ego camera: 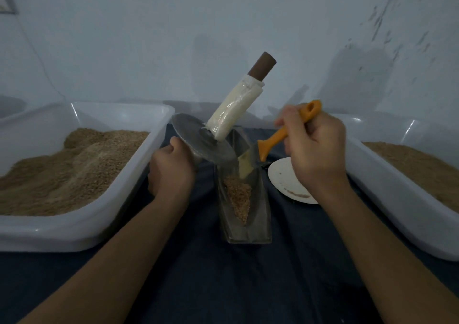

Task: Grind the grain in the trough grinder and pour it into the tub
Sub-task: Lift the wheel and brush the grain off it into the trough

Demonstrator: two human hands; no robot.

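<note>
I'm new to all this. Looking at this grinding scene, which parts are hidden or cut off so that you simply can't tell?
Head view only:
- Left hand: its fingers curl behind the grinding wheel, so what they grip is hidden.
- Brush: the right hand covers the middle of the handle.
- White plate: partly hidden by the right wrist.
- Both tubs: cut off by the picture's edges.
- Trough: its far end sits behind the wheel.

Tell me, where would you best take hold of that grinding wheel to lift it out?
Grip the grinding wheel by its wrapped axle handle, coming from above on the right. It sticks up clear and tilted, while the disc edge is thin and the left hand already holds the other side.
</note>
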